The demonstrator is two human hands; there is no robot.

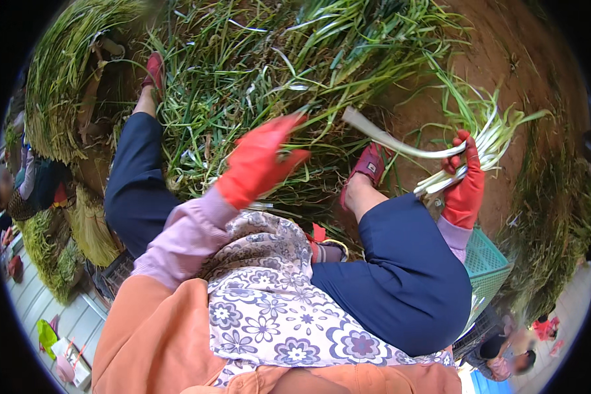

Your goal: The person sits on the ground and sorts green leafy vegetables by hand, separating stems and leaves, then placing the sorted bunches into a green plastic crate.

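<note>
My right hand (460,172), in a red rubber glove, is closed around a bunch of white-stemmed green onions (487,143) at the right. One pale stalk (399,143) sticks out of that bunch to the left, its end flared. My left hand (266,162), gloved in red too, is raised over the heap of green leaves (207,108); its fingers and thumb are spread, with nothing plainly held. The left hand is slightly blurred.
A green plastic basket (490,266) stands by my right leg. More onion plants (64,88) are heaped at the upper left, with bundles (91,226) below. Co-workers sit at the far left and lower right. Brown ground (502,64) shows at the upper right.
</note>
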